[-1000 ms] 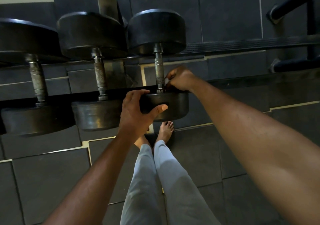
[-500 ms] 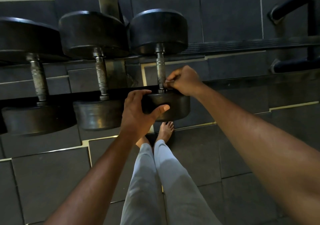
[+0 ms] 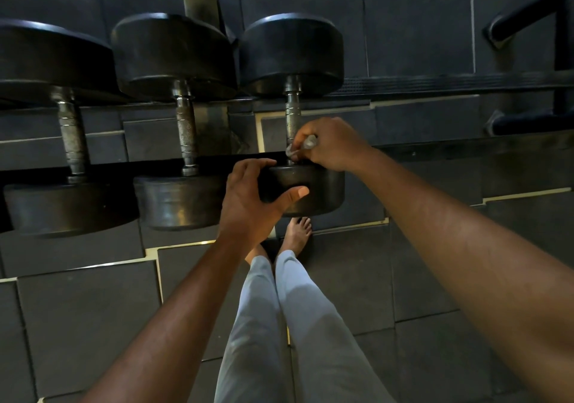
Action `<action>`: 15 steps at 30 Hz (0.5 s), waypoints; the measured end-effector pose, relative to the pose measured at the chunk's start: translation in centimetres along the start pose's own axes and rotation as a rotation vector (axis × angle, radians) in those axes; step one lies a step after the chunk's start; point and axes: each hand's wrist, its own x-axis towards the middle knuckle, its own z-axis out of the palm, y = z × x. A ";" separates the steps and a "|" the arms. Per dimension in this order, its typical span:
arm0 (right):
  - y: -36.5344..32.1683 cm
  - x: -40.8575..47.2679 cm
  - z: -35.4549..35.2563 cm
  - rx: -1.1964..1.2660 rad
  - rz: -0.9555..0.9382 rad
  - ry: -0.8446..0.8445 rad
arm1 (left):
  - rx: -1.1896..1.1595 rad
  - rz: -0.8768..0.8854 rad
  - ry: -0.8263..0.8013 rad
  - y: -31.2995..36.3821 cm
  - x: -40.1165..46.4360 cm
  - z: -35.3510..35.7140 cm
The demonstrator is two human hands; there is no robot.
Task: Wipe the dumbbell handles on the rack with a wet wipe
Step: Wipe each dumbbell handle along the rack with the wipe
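Right hand (image 3: 329,146) curled, pinching wet wipe (image 3: 299,149) against near end of rightmost dumbbell handle (image 3: 292,116) on rack. Left hand (image 3: 248,203) cupped around near weight head (image 3: 307,189), thumb across its rim.

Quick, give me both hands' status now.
Left hand: grips the near head of the right dumbbell.
Right hand: pinches the wet wipe against that dumbbell's handle.

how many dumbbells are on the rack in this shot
3. One at the left edge, partly cut off; one in the middle; one on the right, gripped by the left hand and wiped by the right hand. More may sit out of frame.
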 end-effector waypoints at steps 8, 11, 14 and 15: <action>0.5 0.6 0.5 0.083 -0.015 0.087 | -0.001 0.004 0.007 0.0 0.0 0.0; 0.4 1.1 0.5 0.113 -0.019 0.238 | -0.006 0.006 0.012 -0.1 -0.1 0.1; -0.5 3.3 -0.2 0.189 0.006 0.399 | -0.017 0.005 0.017 -0.2 -0.1 0.0; -0.8 4.0 -0.4 0.213 0.022 0.445 | -0.017 0.007 0.020 -0.2 -0.1 0.1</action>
